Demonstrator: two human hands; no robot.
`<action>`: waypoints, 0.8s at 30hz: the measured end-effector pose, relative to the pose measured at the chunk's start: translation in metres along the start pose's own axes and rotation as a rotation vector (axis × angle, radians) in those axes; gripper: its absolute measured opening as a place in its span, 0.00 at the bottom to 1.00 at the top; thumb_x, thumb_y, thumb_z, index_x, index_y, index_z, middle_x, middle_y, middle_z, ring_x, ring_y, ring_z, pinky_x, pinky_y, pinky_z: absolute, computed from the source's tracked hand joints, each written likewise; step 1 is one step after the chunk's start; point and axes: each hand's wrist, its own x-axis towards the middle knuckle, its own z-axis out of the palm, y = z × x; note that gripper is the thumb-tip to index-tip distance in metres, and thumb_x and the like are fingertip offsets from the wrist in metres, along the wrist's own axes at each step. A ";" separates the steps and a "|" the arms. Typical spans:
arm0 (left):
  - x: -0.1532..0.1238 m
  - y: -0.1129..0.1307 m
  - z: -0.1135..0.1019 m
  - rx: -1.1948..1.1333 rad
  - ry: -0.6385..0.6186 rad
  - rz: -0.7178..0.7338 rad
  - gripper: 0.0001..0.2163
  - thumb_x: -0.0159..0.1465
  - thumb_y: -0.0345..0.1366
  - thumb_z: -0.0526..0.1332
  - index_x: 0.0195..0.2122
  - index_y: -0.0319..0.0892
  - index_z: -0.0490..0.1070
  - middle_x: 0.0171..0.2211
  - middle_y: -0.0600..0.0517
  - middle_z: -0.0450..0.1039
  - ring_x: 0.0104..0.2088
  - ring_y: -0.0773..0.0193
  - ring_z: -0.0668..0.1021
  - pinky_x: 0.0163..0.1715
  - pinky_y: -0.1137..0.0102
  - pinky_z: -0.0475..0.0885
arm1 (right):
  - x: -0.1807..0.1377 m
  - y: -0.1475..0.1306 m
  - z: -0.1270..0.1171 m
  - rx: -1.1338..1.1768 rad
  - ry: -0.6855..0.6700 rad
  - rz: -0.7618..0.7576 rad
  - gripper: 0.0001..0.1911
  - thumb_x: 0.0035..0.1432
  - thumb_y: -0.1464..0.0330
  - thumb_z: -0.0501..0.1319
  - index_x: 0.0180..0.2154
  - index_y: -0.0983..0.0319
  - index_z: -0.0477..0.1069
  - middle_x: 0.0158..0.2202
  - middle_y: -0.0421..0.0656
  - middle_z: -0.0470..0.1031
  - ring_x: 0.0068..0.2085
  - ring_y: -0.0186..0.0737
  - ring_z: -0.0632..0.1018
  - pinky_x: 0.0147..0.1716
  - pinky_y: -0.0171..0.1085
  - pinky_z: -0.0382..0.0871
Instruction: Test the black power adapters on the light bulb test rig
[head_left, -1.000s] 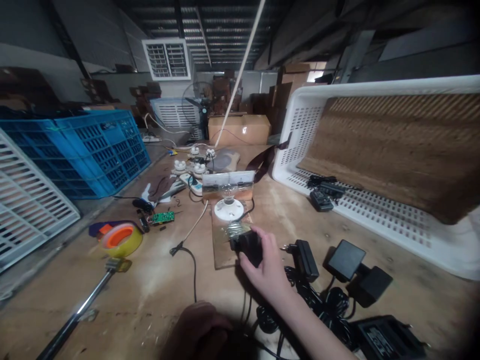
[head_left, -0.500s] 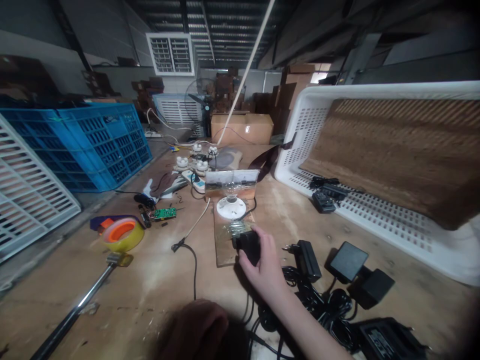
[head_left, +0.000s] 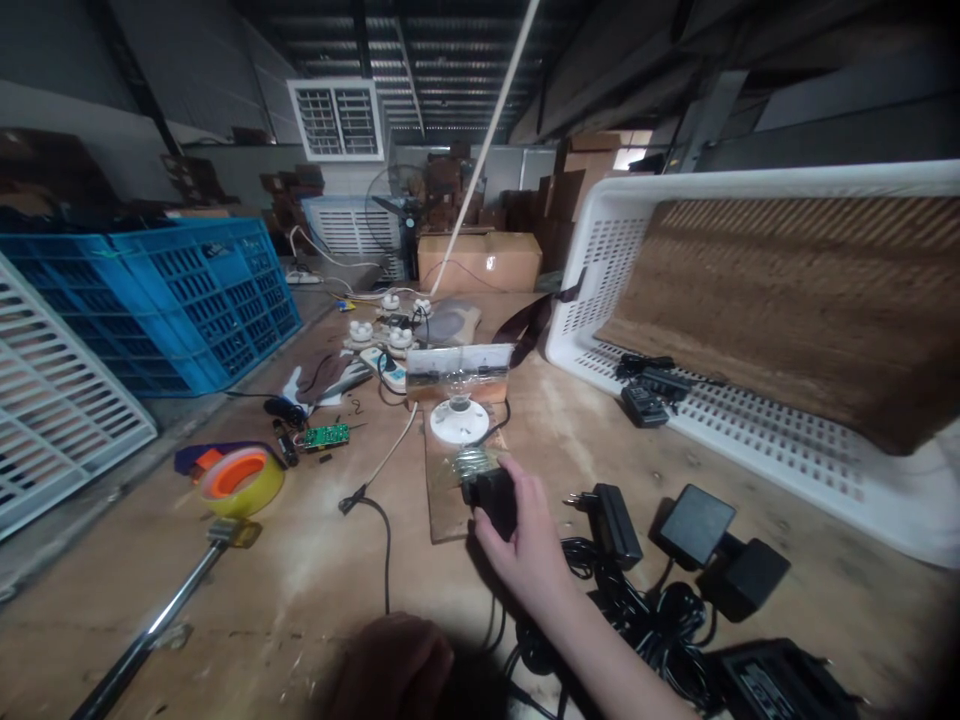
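Observation:
My right hand (head_left: 525, 535) is closed around a black power adapter (head_left: 496, 500), thumb on the near side and fingers over the far side. The adapter's front end meets a taped fitting (head_left: 474, 462) on a wooden board (head_left: 444, 505); the contact itself is hidden. Behind that fitting, a clear bulb stands in a white round lamp holder (head_left: 459, 422) on the same board. Low in the view, my left hand (head_left: 401, 660) is dark and blurred, its fingers curled. Whatever it may hold cannot be made out.
Several black adapters (head_left: 697, 525) with tangled cords lie to the right. A white plastic basket (head_left: 750, 475) lies on its side behind them. On the left are a hammer (head_left: 180, 600), a tape roll (head_left: 244, 480), a green circuit board (head_left: 327, 436) and a blue crate (head_left: 202, 300).
The camera view has shifted slightly. My right hand keeps its grip on the adapter at the taped fitting, and my left hand stays low in the view.

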 end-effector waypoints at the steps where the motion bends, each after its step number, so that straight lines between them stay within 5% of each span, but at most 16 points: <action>1: 0.001 0.000 0.000 0.003 -0.017 0.005 0.11 0.70 0.41 0.61 0.51 0.43 0.73 0.50 0.47 0.76 0.43 0.61 0.80 0.43 0.62 0.79 | 0.000 0.001 0.000 -0.019 -0.007 -0.001 0.33 0.58 0.67 0.62 0.64 0.59 0.59 0.51 0.54 0.67 0.47 0.56 0.75 0.42 0.55 0.74; 15: 0.005 0.001 -0.003 0.048 -0.128 0.062 0.10 0.71 0.42 0.60 0.47 0.41 0.74 0.43 0.50 0.77 0.36 0.65 0.80 0.36 0.67 0.79 | -0.001 0.004 0.001 -0.107 0.007 -0.073 0.32 0.59 0.68 0.60 0.64 0.61 0.57 0.51 0.53 0.67 0.51 0.53 0.75 0.52 0.54 0.73; 24: 0.005 0.002 -0.002 0.071 -0.128 0.065 0.12 0.70 0.41 0.61 0.51 0.42 0.73 0.49 0.48 0.76 0.42 0.62 0.80 0.41 0.62 0.79 | -0.001 0.007 0.003 -0.102 0.025 -0.066 0.33 0.59 0.68 0.60 0.65 0.60 0.57 0.51 0.53 0.67 0.50 0.53 0.76 0.49 0.54 0.75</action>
